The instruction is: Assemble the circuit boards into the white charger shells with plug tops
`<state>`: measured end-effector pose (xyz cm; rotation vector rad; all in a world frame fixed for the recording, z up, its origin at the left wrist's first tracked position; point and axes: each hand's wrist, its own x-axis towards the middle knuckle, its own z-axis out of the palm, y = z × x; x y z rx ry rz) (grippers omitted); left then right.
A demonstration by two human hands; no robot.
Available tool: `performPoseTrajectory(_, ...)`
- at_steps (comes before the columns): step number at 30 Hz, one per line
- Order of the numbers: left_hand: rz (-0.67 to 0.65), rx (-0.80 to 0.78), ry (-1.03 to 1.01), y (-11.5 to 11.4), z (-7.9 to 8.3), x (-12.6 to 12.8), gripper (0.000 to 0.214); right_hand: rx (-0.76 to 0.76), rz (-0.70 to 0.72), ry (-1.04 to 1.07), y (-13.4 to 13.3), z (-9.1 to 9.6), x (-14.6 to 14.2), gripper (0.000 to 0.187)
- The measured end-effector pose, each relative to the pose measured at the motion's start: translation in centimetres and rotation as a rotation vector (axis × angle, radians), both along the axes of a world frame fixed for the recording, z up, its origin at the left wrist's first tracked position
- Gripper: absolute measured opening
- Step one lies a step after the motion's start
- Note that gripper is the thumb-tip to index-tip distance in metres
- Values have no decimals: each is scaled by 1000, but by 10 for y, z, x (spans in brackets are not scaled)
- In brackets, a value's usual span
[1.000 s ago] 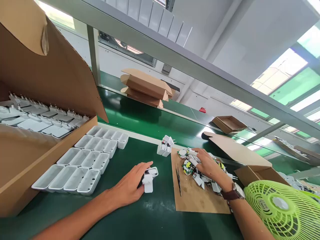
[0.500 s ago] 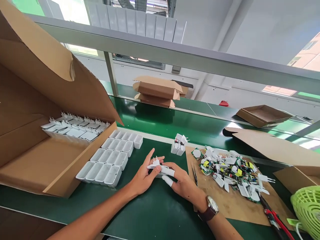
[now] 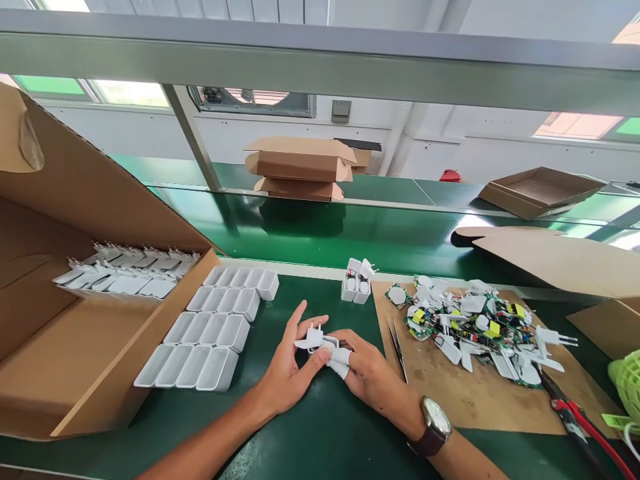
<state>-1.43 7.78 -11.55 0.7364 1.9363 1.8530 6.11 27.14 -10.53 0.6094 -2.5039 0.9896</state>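
My left hand (image 3: 289,365) and my right hand (image 3: 369,377) meet over the green mat and together hold a small white two-pin charger plug (image 3: 314,339), pins pointing up. The right hand's fingertips wear white finger cots and pinch the plug's right side; a wristwatch (image 3: 433,427) sits on that wrist. To the left lie rows of empty white charger shells (image 3: 215,325). To the right, a heap of circuit boards and white plug parts (image 3: 470,327) rests on a cardboard sheet (image 3: 450,393).
A large open cardboard box (image 3: 75,347) at left holds rows of finished white plugs (image 3: 125,273). Tweezers (image 3: 399,340) lie on the cardboard's left edge. A few white shells (image 3: 356,285) stand behind my hands. Red-handled pliers (image 3: 580,420) and a green fan (image 3: 627,387) are at right.
My right hand left the parts heap and came to the left hand; both lifted the white plug off the mat. The view swung left and down.
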Motion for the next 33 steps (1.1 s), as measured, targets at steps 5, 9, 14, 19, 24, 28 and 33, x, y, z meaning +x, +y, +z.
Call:
performPoseTrajectory(5,18,35,61,-1,-2,-2,85,33,-62,56,0,-6,3,41)
performPoseTrajectory(9,43,66,195,-3,-5,-3,84,23,-97,9,0,-10,5,40)
performPoseTrajectory(14,106,77,247,2,-6,-1,71,-14,-62,19,-2,-14,2,47)
performPoseTrajectory(19,116,128,269,6,-7,-2,69,-19,-28,95,1,-24,-4,53)
performPoseTrajectory(24,120,116,262,5,-7,0,68,-1,-50,84,2,-22,-4,44)
performPoseTrajectory(28,102,93,269,2,-3,0,66,-3,-56,80,1,-17,-1,37)
performPoseTrajectory(33,74,43,241,-1,1,-2,59,-59,-109,-63,0,-13,3,32)
